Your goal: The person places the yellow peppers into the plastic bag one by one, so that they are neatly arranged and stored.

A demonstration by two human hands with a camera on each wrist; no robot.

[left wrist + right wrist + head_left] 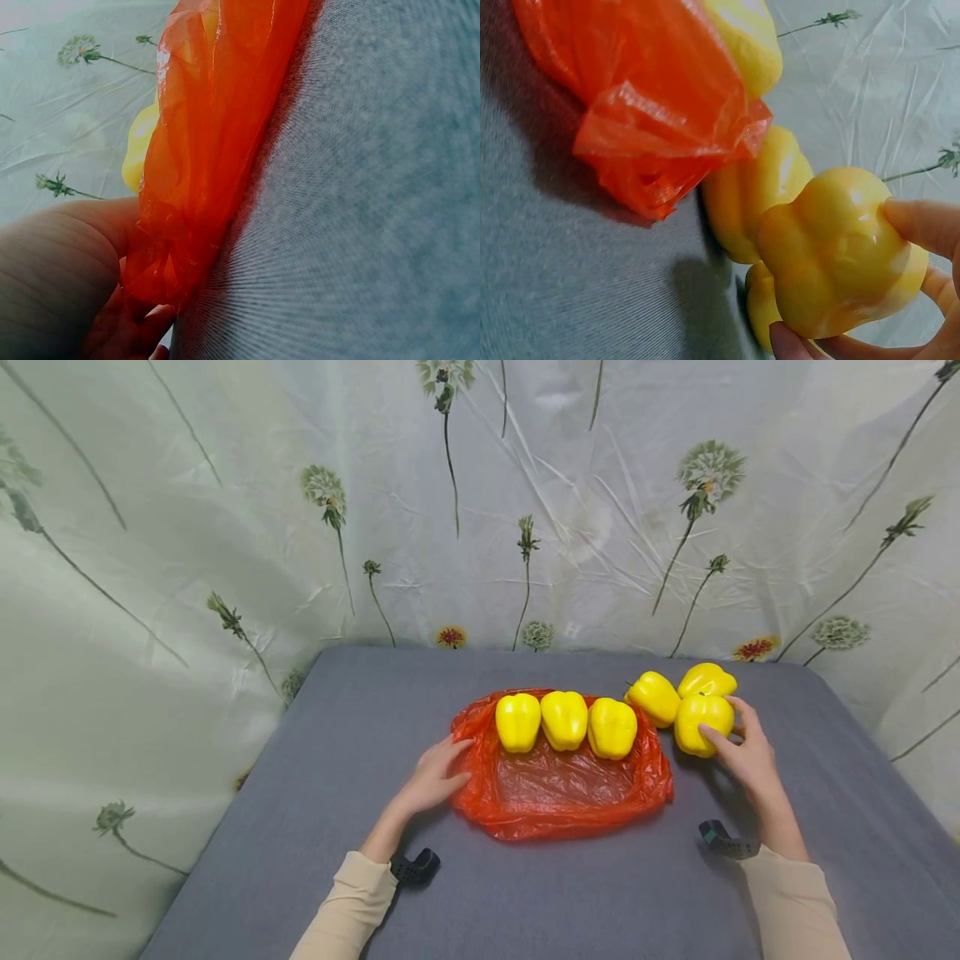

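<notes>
A red plastic bag (540,825) lies spread with its mouth up, and three yellow bell peppers (564,721) stand in a row along its far side. At the bag's left edge, my left hand (433,775) holds the rim; in the left wrist view the thumb and fingers lie around the crumpled red plastic (202,150). To the right of the bag, my right hand (752,758) grips another yellow bell pepper (696,713). In the right wrist view this pepper (840,251) shows its lobed end, with fingers on both sides.
Two more yellow bell peppers, one leaning left (652,697) and one farther back (707,679), lie beside the held one. Everything rests on a grey cloth-covered table (315,827). A flower-patterned curtain (570,485) hangs behind the table and along its left side.
</notes>
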